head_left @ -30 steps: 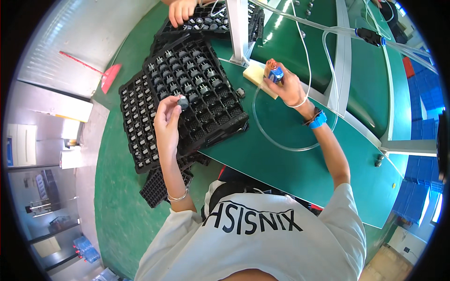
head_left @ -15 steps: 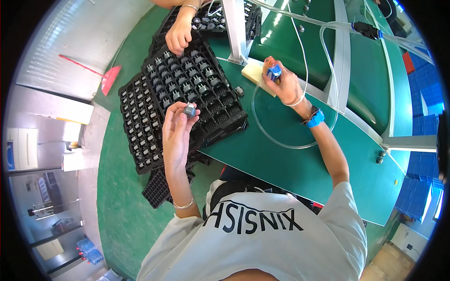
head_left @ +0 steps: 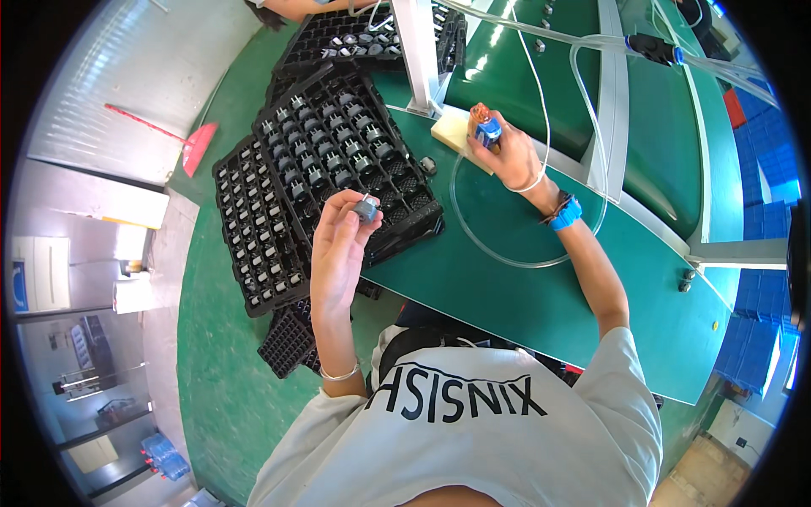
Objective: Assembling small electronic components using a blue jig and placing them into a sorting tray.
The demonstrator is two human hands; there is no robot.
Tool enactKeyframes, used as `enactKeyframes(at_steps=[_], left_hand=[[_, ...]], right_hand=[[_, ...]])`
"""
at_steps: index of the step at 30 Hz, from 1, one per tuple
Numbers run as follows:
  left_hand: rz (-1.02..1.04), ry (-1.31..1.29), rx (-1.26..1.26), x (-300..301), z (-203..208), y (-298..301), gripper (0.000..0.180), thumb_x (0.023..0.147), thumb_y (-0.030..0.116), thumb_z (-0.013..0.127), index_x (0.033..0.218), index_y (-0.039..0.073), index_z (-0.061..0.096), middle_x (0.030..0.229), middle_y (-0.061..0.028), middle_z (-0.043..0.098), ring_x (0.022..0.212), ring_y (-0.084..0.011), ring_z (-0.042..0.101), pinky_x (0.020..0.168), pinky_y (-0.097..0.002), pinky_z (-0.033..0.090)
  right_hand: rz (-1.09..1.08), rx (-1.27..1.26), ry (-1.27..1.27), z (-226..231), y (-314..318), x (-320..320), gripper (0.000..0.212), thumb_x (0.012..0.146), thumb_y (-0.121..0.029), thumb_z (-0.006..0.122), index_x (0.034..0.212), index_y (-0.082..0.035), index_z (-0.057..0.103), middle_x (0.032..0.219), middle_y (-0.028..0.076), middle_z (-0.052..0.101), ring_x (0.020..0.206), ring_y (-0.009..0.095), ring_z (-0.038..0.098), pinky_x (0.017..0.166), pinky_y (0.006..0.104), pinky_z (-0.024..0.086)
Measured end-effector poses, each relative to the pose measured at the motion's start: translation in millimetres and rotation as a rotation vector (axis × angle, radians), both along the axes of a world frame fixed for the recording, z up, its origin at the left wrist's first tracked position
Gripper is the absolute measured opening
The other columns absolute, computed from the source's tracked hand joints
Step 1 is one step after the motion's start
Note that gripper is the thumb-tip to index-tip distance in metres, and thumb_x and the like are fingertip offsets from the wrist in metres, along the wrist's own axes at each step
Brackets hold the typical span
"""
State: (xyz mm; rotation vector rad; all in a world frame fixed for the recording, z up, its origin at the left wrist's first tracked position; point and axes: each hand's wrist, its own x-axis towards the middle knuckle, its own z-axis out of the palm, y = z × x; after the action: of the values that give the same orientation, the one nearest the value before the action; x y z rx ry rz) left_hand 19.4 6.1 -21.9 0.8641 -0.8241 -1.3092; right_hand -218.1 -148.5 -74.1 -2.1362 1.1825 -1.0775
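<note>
Between the thumb and fingertips of my left hand [head_left: 340,249] is a small grey plug [head_left: 365,210] with metal on its upper face. It is held just above the near edge of a black tray [head_left: 427,221] whose pockets hold several similar plugs, prongs up; some pockets at its near right are bare. My right hand [head_left: 515,160] is wrapped round a blue-and-orange hand tool [head_left: 488,131], orange end pointing up and away; its exact kind is unclear. The tool is beside a pale yellow block [head_left: 450,131] on the green table [head_left: 524,313]. A clear tube [head_left: 498,258] loops below this hand.
A second filled black tray [head_left: 253,224] lies to the left, partly under the first. Further trays [head_left: 296,55] are at the back, near another person's arm [head_left: 296,8]. A white post [head_left: 416,51] rises behind the block. One loose part [head_left: 428,165] lies beside the tray.
My left hand has moved right and nearer to me with the plug. The other person's hand has withdrawn from over the tray toward the top edge. My right hand has hardly moved.
</note>
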Motion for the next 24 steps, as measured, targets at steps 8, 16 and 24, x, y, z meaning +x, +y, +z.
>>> enactKeyframes(at_steps=[8,16,24], left_hand=[[-0.123,0.145,0.043,-28.0,-0.1,-8.4,0.031,0.090,0.023,0.055,0.110,0.002,0.046,0.105,-0.0112,0.055,0.091,-0.0145,0.055,0.084,-0.0267,0.044],[-0.426,0.332,0.085,-76.5,34.9,-1.3,0.020,0.090,0.027,0.046,0.092,0.007,0.044,0.083,-0.0087,0.045,0.071,-0.0137,0.043,0.061,-0.0223,0.035],[0.021,-0.436,-0.976,-83.2,129.4,-6.9,0.018,0.068,0.000,0.054,0.084,0.003,0.061,0.078,-0.0098,0.054,0.064,-0.0186,0.047,0.054,-0.0259,0.036]], right_hand=[[-0.044,-0.024,0.021,2.0,-10.9,-8.1,0.038,0.077,-0.022,0.065,0.106,-0.002,0.051,0.079,0.022,0.059,0.071,0.041,0.057,0.062,0.0402,0.046],[-0.156,-0.047,0.005,-3.0,-3.3,0.4,0.030,0.078,-0.015,0.062,0.103,-0.003,0.052,0.073,0.021,0.059,0.070,0.038,0.061,0.057,0.0397,0.049],[-0.126,-0.049,0.033,-5.5,1.1,9.2,0.049,0.077,-0.024,0.063,0.117,-0.004,0.044,0.065,0.021,0.059,0.058,0.039,0.058,0.051,0.0451,0.047]])
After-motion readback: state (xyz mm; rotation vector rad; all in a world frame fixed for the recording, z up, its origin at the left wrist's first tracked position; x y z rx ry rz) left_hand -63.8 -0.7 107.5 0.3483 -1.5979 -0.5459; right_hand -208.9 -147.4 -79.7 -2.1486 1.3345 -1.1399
